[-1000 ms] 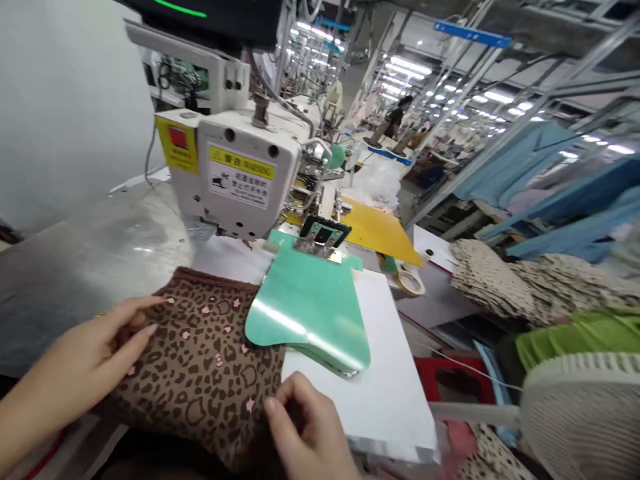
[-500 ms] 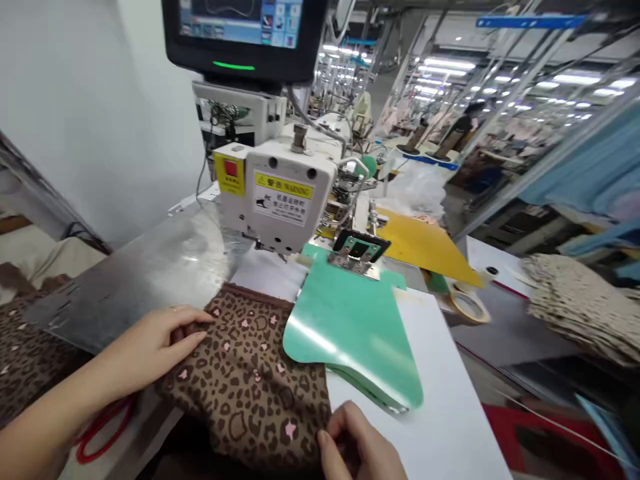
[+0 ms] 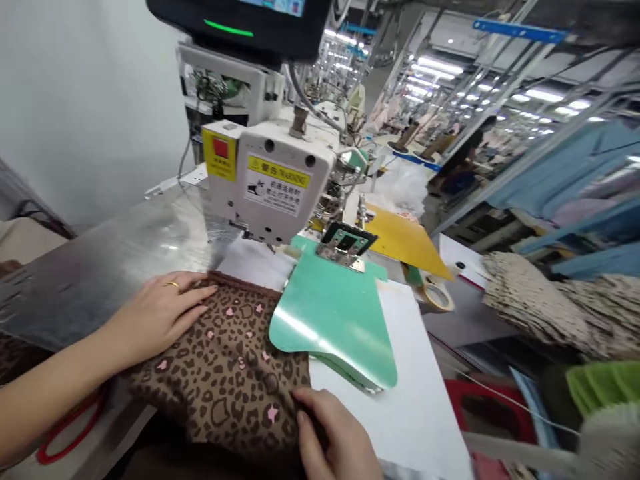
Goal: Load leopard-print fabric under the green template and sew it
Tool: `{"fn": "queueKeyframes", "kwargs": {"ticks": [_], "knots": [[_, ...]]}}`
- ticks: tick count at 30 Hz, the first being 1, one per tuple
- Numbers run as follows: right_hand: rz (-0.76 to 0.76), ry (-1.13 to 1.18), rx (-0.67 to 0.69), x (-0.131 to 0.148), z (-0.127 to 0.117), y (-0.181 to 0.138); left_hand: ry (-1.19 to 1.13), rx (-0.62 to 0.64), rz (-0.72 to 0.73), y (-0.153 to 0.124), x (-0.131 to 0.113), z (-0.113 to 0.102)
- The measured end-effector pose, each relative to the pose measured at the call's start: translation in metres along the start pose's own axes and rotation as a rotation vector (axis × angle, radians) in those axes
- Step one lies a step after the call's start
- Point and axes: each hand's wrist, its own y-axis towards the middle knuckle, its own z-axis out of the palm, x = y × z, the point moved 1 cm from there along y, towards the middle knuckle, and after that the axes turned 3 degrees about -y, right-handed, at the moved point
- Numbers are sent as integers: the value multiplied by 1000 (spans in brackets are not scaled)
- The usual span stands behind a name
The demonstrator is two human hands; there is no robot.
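A brown leopard-print fabric piece [image 3: 235, 367] with pink motifs and a dark brown top edge lies in front of the sewing machine. My left hand [image 3: 163, 310], wearing a ring, rests on its upper left corner with the fingers stretched out. At the lower right edge, my right hand [image 3: 335, 433] pinches the fabric between thumb and fingers. A green plastic template [image 3: 333, 317] overlaps the fabric's right side; a metal-and-black clamp [image 3: 346, 245] sits at the template's far end. Above the fabric's far edge is the white sewing machine head [image 3: 277, 187] with a warning label.
A screen [image 3: 240, 30] hangs above the machine. To the right are a yellow sheet [image 3: 405, 240], a tape roll [image 3: 439, 297] and stacked beige spotted fabric [image 3: 535, 300]. A metal plate [image 3: 135, 247] extends left. White board [image 3: 400, 427] lies under the template.
The view has shifted, so the machine and template sit further left and higher. My left hand has slid forward along the fabric's top corner; my right hand still grips the right edge.
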Motion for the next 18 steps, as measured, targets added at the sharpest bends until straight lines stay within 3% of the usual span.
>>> {"fn": "queueKeyframes", "kwargs": {"ticks": [4, 8, 13, 18], "knots": [[13, -31, 16, 7, -8, 3, 33, -79, 128, -6, -10, 3], [40, -97, 48, 8, -13, 2, 84, -1, 277, -12, -22, 21], [8, -205, 55, 9, -16, 3, 88, 80, 214, -15, -22, 28], [-192, -456, -140, 22, -7, 2, 47, 142, 171, -9, -26, 22]]}}
